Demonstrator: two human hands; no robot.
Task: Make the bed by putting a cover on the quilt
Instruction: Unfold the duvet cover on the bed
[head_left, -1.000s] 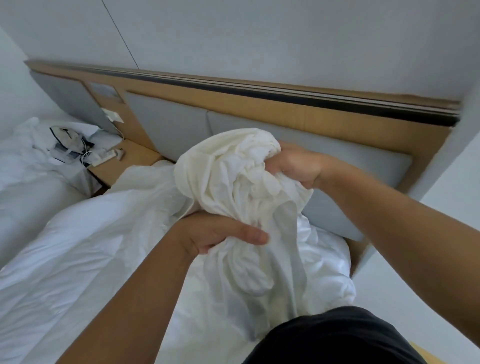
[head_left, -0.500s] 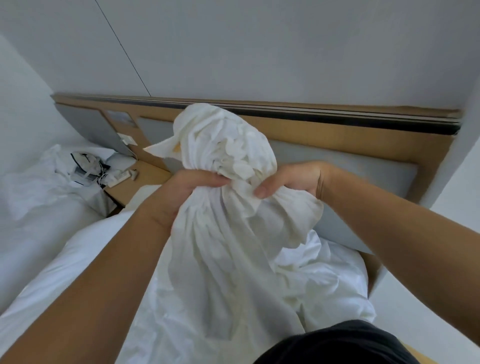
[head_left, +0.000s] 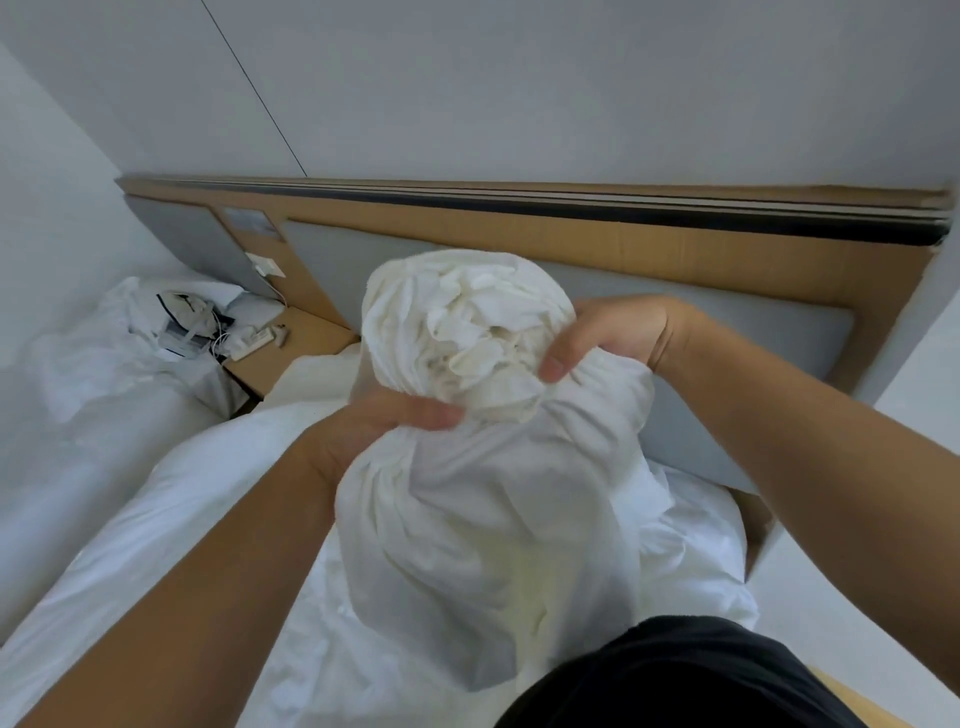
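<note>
We read no legible text: the panel (head_left: 248, 222) on the headboard (head_left: 519, 228) and the clutter (head_left: 244, 343) on the far-left nightstand (head_left: 306, 332) are too blurred.

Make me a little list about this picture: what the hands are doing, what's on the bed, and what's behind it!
left hand: grips the bunched white cover from the lower left
right hand: grips the same bunch from the right
cover shape: gathered into a ball on top, the rest hanging down
quilt: white, lying rumpled on the bed underneath
behind: wooden headboard with grey pads
beside: wooden bedside table, then a second bed with messy things on it
</note>
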